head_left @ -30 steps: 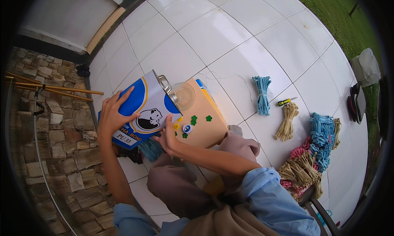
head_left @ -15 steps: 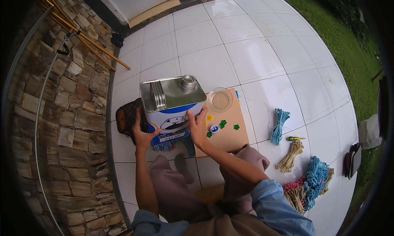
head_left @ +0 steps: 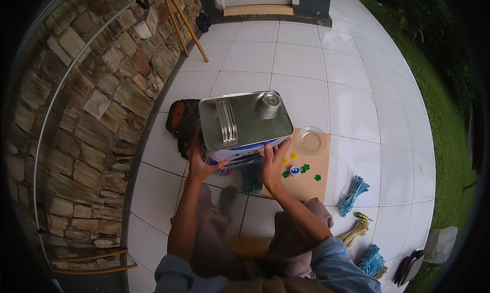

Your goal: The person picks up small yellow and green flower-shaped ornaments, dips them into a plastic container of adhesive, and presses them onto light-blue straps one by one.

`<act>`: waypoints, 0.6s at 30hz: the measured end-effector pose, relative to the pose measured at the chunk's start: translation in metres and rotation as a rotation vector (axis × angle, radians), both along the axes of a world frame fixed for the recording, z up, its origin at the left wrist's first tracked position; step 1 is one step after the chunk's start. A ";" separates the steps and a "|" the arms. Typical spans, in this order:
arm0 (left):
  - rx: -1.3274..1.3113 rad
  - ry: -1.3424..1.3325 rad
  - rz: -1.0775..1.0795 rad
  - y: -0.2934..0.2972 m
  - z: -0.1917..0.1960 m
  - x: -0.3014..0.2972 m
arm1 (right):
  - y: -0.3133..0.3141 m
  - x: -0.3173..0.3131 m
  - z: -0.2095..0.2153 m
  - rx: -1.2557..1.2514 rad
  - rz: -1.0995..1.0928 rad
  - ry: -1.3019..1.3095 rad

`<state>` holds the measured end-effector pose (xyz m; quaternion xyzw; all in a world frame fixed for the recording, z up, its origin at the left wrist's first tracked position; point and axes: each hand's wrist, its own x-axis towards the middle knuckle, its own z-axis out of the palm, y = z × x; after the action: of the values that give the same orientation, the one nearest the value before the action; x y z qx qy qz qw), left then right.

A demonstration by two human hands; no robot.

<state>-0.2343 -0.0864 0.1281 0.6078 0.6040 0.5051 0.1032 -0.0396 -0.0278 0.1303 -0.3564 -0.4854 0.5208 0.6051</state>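
A large rectangular metal can [head_left: 244, 122] with a silver top, a clear handle and a round cap stands upright in front of me. My left hand [head_left: 200, 159] grips its left lower side and my right hand [head_left: 274, 162] grips its right lower side. The can's sides are blue and white. Just right of it lies a tan board [head_left: 311, 178] carrying a clear round dish [head_left: 312, 140], small green and yellow bits and a blue-and-white button. A dark teal bundle [head_left: 251, 179] lies under the can's near edge.
A dark sandal [head_left: 182, 122] lies left of the can by the stone wall [head_left: 76, 114]. Blue and tan cord bundles [head_left: 353, 195] lie on the white tiles to my right. Wooden poles [head_left: 186, 22] lean on the wall. Grass borders the tiles at right.
The can has been turned from tilted to upright and held steady with both hands. My view has swung so the wall and doorway now show more.
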 end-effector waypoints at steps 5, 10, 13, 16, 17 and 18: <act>-0.135 -0.245 0.032 -0.038 -0.010 -0.024 | -0.002 -0.037 0.005 0.096 0.201 -0.129; -0.388 -0.337 0.129 -0.073 -0.035 -0.063 | -0.009 -0.091 -0.026 -0.018 0.378 -0.237; -0.358 -0.193 0.096 -0.109 -0.084 -0.112 | -0.028 -0.128 -0.044 -0.121 0.509 -0.364; -0.424 -0.248 0.038 -0.130 -0.111 -0.138 | -0.044 -0.158 -0.077 -0.230 0.604 -0.458; -0.434 -0.249 0.028 -0.132 -0.113 -0.142 | -0.045 -0.165 -0.103 -0.297 0.624 -0.466; -0.454 -0.246 0.033 -0.142 -0.114 -0.149 | -0.054 -0.172 -0.116 -0.312 0.641 -0.475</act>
<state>-0.3834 -0.2289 0.0145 0.4931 0.6947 0.4282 0.3014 -0.2118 -0.0821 0.0145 -0.3850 -0.6129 0.6530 0.2229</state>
